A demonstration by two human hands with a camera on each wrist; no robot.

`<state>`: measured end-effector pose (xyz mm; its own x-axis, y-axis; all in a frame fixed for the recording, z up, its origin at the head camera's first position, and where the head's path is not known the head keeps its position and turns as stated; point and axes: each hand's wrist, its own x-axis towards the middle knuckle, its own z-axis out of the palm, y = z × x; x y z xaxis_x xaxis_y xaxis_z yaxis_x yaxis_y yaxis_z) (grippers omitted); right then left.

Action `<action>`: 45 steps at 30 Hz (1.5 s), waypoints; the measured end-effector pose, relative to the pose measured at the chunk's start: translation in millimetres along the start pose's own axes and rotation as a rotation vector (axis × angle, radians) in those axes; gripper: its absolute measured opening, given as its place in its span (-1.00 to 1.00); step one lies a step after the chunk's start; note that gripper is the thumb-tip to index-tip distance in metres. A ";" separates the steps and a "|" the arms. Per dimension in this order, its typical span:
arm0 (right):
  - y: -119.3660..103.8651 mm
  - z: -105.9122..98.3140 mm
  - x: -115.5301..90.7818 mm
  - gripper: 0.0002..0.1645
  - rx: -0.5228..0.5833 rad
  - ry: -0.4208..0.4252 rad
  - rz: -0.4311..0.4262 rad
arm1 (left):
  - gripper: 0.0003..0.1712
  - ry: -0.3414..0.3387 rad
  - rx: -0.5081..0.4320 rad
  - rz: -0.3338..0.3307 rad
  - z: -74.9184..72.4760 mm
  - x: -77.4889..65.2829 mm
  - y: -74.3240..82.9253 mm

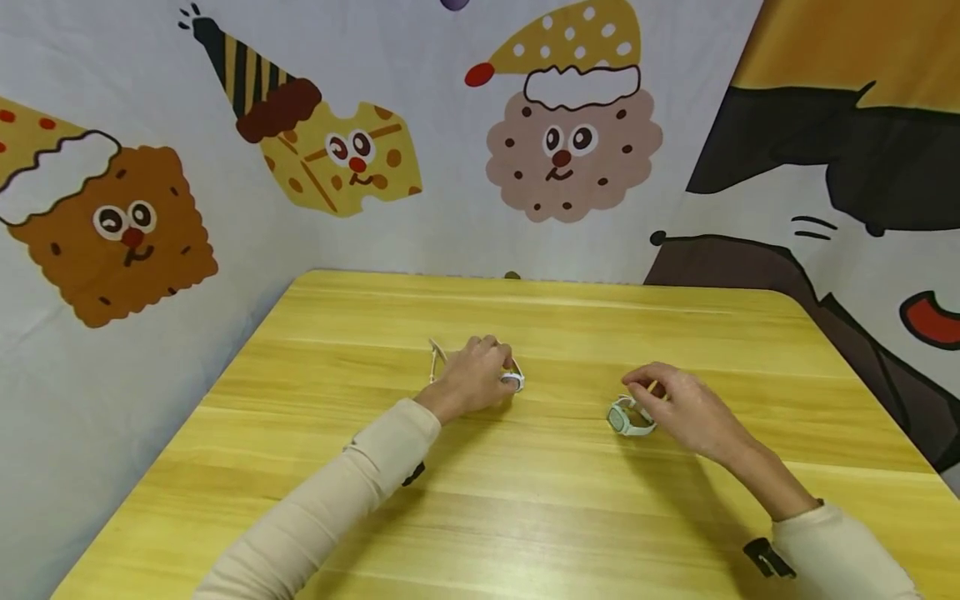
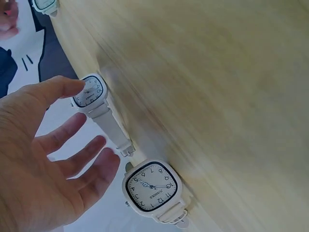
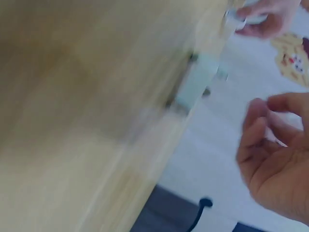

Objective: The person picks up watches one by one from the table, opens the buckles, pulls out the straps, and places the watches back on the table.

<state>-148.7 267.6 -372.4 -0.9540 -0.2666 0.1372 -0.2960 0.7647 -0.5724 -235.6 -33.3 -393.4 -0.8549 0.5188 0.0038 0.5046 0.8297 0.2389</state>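
Observation:
My left hand (image 1: 476, 375) is over a white wristwatch (image 1: 512, 382), its thumb tip overlapping the square dial in the left wrist view. The other fingers (image 2: 94, 154) spread beside the strap in gentle curves. A second white wristwatch (image 2: 152, 186) lies closer to that wrist, its numbered dial facing the camera; from the head only its pale strap (image 1: 434, 363) shows left of the hand. My right hand (image 1: 686, 408) hovers beside a pale green wristwatch (image 1: 621, 419), loosely curled with thumb and index tips close together. The right wrist view shows a gap between that hand and the blurred green watch (image 3: 197, 82).
All the watches are on a yellow wood-grain table (image 1: 465, 517) with rounded far corners. Behind and to its left hangs a white cloth (image 1: 450, 233) printed with cartoon biscuits and cheese. A dark clip (image 1: 768, 558) sits by the right sleeve.

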 end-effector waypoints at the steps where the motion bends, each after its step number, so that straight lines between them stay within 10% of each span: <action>1: 4.2 -3.0 1.1 -0.71 -0.041 -0.004 0.006 | -0.71 0.006 -0.009 -0.001 -0.5 -0.7 -0.4; 12: 35.8 -9.6 8.2 -0.73 -0.050 -0.300 0.111 | -0.64 0.214 -0.052 0.085 -3.1 -4.9 3.6; 25: 30.2 -1.4 6.5 -0.82 -0.039 -0.129 0.035 | -0.80 0.361 -0.187 0.200 -5.2 -8.5 19.5; 38: -31.4 4.7 1.9 -0.80 -0.001 0.030 -0.099 | -0.50 0.150 -0.166 0.260 -10.6 -15.5 54.7; 45: -38.0 13.2 4.8 -0.80 0.015 0.070 -0.187 | -0.40 -0.009 -0.379 0.308 -5.4 -13.4 52.3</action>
<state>-141.4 229.5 -360.6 -0.8836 -0.3612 0.2980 -0.4682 0.6969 -0.5433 -198.4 2.0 -375.7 -0.6708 0.7315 0.1224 0.6531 0.5043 0.5650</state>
